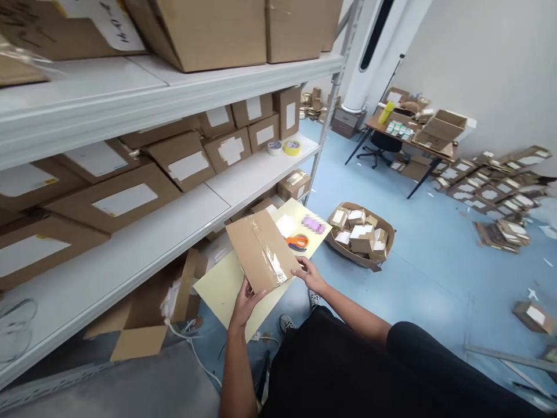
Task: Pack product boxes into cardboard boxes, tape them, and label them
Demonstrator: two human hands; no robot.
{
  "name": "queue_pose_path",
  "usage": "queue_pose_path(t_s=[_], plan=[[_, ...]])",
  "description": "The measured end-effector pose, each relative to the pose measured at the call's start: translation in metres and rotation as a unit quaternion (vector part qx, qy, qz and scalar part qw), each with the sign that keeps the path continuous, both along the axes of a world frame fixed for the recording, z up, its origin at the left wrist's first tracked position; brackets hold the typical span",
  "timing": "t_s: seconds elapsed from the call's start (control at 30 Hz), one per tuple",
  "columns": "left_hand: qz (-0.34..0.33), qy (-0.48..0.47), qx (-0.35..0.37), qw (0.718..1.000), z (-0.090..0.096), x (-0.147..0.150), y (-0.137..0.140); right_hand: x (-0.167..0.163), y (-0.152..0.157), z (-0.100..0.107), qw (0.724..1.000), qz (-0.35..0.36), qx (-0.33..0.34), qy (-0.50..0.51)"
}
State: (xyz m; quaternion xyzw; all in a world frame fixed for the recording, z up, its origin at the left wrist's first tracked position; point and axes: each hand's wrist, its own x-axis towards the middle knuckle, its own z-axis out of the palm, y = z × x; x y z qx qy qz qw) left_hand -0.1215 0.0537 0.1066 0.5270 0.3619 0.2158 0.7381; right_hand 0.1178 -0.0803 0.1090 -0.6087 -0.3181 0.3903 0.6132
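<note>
Holding, left hand (247, 303): forearm steep, thumb and fingers pinching near-left corner of taped carton (263, 249).
Right hand (310, 275): forearm slanting in from lower right, thumb and fingers pinching near-right corner.
Taped carton: between both hands, over pale yellow board (221, 290).

a storeroom, shelves (243, 187) of boxes (217, 35)
</note>
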Motion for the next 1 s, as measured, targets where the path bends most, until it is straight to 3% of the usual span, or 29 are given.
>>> queue_pose_path(t_s=[0.17, 0.3, 0.43, 0.57, 0.77, 0.87, 1.0], plan=[[-0.089, -0.01, 0.051, 0.995, 0.03, 0.07, 0.01, 0.036, -0.034, 0.03, 0.994, -0.104, 0.002, -0.021], [-0.131, -0.001, 0.093, 0.987, 0.05, 0.145, -0.004, 0.072, -0.071, 0.038, 0.982, -0.187, 0.02, 0.019], [-0.182, 0.011, 0.091, 0.979, 0.052, 0.232, -0.029, 0.121, -0.111, 0.024, 0.961, -0.271, 0.01, 0.046], [-0.225, 0.047, 0.065, 0.971, 0.032, 0.321, -0.056, 0.179, -0.152, -0.003, 0.94, -0.33, -0.042, 0.071], [-0.287, 0.048, 0.042, 0.956, 0.004, 0.453, -0.091, 0.28, -0.198, -0.044, 0.92, -0.376, -0.046, 0.097], [-0.282, 0.04, 0.046, 0.957, 0.014, 0.526, -0.098, 0.35, -0.208, -0.047, 0.923, -0.378, -0.044, 0.064], [-0.205, 0.016, 0.147, 0.967, 0.047, 0.611, -0.103, 0.452, -0.211, -0.025, 0.903, -0.404, -0.134, 0.047]])
